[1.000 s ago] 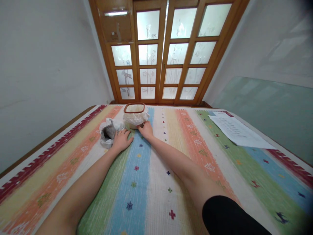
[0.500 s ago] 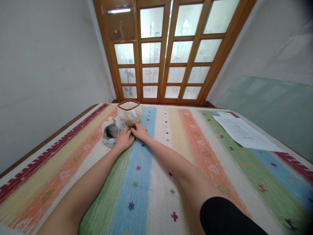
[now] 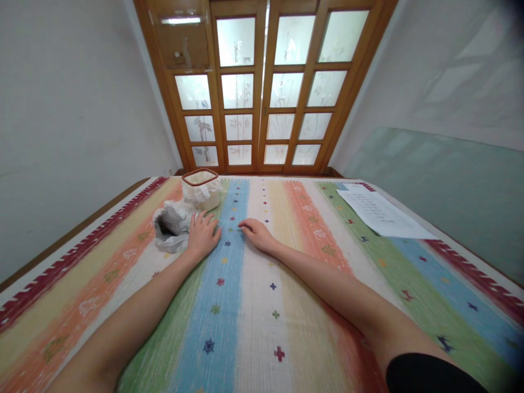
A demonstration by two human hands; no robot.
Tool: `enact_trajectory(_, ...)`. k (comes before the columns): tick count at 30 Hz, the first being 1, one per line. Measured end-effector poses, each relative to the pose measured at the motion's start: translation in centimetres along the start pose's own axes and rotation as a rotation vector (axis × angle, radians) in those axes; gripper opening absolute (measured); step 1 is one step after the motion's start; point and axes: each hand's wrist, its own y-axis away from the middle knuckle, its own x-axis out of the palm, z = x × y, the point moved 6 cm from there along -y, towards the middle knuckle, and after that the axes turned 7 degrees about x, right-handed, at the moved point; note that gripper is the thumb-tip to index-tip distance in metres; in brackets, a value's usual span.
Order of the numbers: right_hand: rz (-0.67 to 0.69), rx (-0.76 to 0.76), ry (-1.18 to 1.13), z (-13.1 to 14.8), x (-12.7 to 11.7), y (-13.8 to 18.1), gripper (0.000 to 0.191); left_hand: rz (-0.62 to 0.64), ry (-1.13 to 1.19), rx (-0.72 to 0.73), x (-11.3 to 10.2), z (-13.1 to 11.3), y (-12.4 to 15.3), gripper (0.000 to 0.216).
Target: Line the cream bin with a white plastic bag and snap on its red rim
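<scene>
My left hand lies flat on the striped cloth with its fingers spread, its fingertips at the edge of a crumpled white bag that has a grey thing inside. My right hand rests palm down on the cloth, fingers stretched out, holding nothing. It is apart from the small bin, which has a brown rim and a white plastic liner and stands just beyond the left hand.
A printed white sheet of paper lies at the far right of the cloth. Wooden doors with frosted glass panes stand behind the surface. White walls rise on both sides, and a pale green panel leans on the right.
My right hand has left the bin's base and moved back and to the right onto the bare cloth. The bin now stands further left. My left hand has stayed by the bag.
</scene>
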Motion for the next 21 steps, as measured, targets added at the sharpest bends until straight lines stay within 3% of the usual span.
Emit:
enact_trajectory(4,-0.031,0.029,0.156,-2.6,-4.8,4.1,0.028,0.137,0.212,0.228,2.6,-4.9,-1.3,0.046)
enact_trajectory(8,-0.033,0.043,0.286,-4.4,-6.8,5.7,0.037,0.235,0.244,0.291,5.3,-7.7,-3.5,0.059)
enact_trajectory(15,0.01,0.061,0.441,-5.6,-6.9,5.4,0.051,0.365,0.21,0.309,8.2,-9.3,-6.5,0.074)
enact_trajectory(21,0.069,0.056,0.478,-5.8,-6.5,4.9,0.052,0.328,0.225,0.27,8.4,-8.9,-6.1,0.069)
